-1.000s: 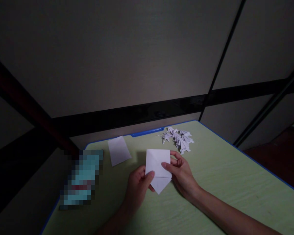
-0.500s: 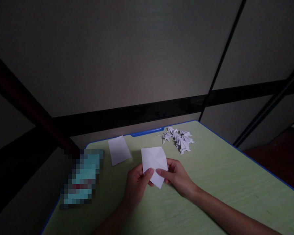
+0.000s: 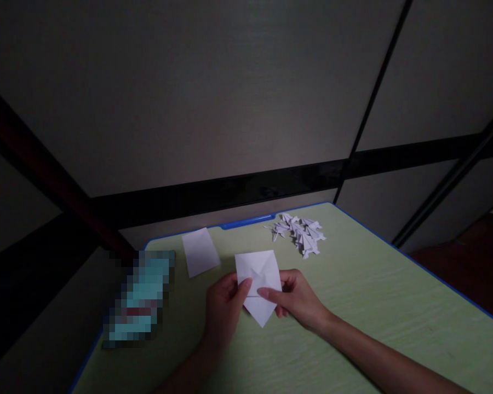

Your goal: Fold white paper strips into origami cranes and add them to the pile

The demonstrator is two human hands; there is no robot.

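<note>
A creased sheet of white paper (image 3: 258,268) is held up over the table between both hands, its lower end folded to a point. My left hand (image 3: 228,298) pinches the paper's left side, thumb on the front face and fingers behind. On the right edge, my right hand (image 3: 293,295) grips it the same way, its thumb lying across the front near a horizontal fold line. The fingers behind the paper are partly hidden. Farther back lies a heap of small folded white paper figures (image 3: 302,232), apart from both hands.
A stack or sheet of plain white paper (image 3: 201,253) lies at the back left of the pale green table (image 3: 373,306). At the left edge is a blurred-out teal object (image 3: 142,298). A blue handle strip (image 3: 248,221) lines the far edge, against a dark-banded panel (image 3: 230,109).
The paper has tipped and lowered slightly, and a horizontal fold line now shows above its pointed lower end. My thumbs have shifted a little apart along it; both hands keep their grip.
</note>
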